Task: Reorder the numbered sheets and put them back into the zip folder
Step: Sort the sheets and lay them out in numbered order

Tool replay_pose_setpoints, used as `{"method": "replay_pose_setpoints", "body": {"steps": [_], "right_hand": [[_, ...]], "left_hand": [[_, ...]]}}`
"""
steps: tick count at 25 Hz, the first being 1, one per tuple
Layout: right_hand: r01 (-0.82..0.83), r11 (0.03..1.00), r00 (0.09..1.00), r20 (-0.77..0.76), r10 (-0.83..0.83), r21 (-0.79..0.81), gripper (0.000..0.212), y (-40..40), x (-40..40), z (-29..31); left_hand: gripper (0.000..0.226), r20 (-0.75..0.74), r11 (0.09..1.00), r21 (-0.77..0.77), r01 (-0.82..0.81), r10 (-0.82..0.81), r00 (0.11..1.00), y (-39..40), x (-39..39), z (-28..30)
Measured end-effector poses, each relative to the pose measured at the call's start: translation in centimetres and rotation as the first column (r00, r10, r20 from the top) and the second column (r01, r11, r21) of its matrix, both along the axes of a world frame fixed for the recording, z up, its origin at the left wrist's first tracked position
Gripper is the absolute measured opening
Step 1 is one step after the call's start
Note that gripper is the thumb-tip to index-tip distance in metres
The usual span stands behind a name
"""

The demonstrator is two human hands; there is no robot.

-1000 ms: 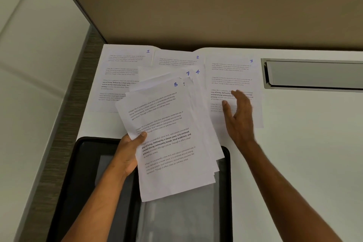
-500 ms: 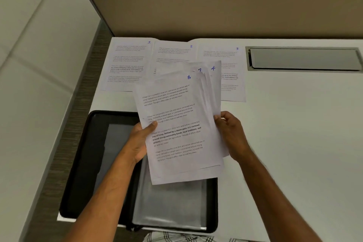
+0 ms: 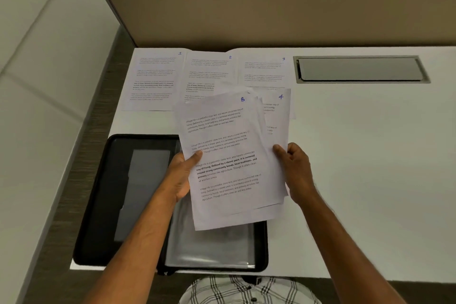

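Observation:
A stack of printed sheets [image 3: 229, 145], with the sheet numbered 8 on top, is held above the open black zip folder [image 3: 98, 195]. My left hand [image 3: 181, 175] grips the stack's left edge, thumb on top. My right hand [image 3: 294, 170] pinches the right edge, where sheet 4 [image 3: 277, 108] sticks out behind the stack. Sheets 1 [image 3: 153, 79], 2 [image 3: 209, 69] and 3 [image 3: 265, 69] lie side by side along the back of the white desk [image 3: 370, 155].
A tan partition panel [image 3: 271, 12] closes the desk's back edge. A grey metal cable hatch [image 3: 359, 69] is set into the desk at the right. The folder's clear inner pocket [image 3: 209, 247] lies open near the front edge. A checked shirt [image 3: 246, 289] shows at the bottom.
My right hand left sheet 3 on the desk and came back to take the stack's right edge. Sheet 4 has been drawn out to the right behind the stack.

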State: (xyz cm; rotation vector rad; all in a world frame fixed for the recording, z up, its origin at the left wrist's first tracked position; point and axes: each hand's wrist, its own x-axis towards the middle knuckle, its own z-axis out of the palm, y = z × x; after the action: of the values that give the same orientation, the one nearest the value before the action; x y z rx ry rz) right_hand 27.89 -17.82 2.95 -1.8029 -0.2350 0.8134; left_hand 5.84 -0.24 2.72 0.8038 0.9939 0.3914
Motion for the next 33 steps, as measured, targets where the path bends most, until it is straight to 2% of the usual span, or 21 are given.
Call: {"method": "replay_pose_setpoints", "body": {"steps": [3, 6, 12, 17, 22, 28, 29, 30, 32, 33], "right_hand": [[0.072, 0.997, 0.997, 0.030, -0.072, 0.028, 0.025, -0.3, 0.9, 0.0], [0.101, 0.995, 0.992, 0.078, -0.102, 0.021, 0.024, -0.6, 3.2, -0.1], [0.181, 0.983, 0.961, 0.219, -0.168, -0.041, 0.024, -1.8, 12.9, -0.3], [0.190, 0.978, 0.940, 0.303, -0.155, -0.090, 0.030, -2.4, 23.9, -2.3], [0.160, 0.981, 0.945, 0.303, -0.121, -0.108, 0.032, -1.4, 33.1, -5.4], [0.089, 0.969, 0.939, 0.344, -0.004, -0.232, 0.039, 0.7, 39.0, -8.9], [0.084, 0.961, 0.910, 0.414, 0.035, -0.265, 0.044, 0.9, 38.9, -9.0], [0.073, 0.950, 0.841, 0.532, 0.104, -0.302, 0.050, 1.0, 38.5, -9.2], [0.018, 0.925, 0.608, 0.738, 0.292, -0.381, 0.059, 0.5, 36.6, -10.2], [-0.034, 0.901, 0.499, 0.774, 0.390, -0.433, 0.065, 0.2, 35.1, -11.2]], "left_hand": [[0.025, 0.011, 1.000, -0.014, 0.000, 0.000, 1.000, 0.5, 0.7, -0.3], [0.027, 0.011, 1.000, -0.022, -0.013, 0.014, 1.000, 0.8, 2.0, -0.6], [0.027, -0.012, 1.000, -0.028, -0.012, 0.012, 1.000, 0.4, 7.5, -0.9], [0.030, -0.046, 0.997, -0.055, -0.061, 0.058, 0.997, -1.1, 13.1, -2.5], [0.024, -0.064, 0.991, -0.075, -0.112, 0.107, 0.992, -3.0, 17.1, -3.9], [0.026, -0.091, 0.986, -0.056, -0.158, 0.152, 0.984, -4.2, 19.4, -4.4], [0.027, -0.099, 0.985, -0.054, -0.162, 0.156, 0.983, -4.2, 19.6, -4.5], [0.028, -0.104, 0.985, -0.051, -0.164, 0.159, 0.982, -4.3, 19.7, -4.6], [0.031, -0.112, 0.985, -0.049, -0.165, 0.159, 0.981, -4.2, 20.0, -4.8], [0.032, -0.111, 0.984, -0.052, -0.168, 0.162, 0.981, -4.2, 20.2, -4.9]]}}
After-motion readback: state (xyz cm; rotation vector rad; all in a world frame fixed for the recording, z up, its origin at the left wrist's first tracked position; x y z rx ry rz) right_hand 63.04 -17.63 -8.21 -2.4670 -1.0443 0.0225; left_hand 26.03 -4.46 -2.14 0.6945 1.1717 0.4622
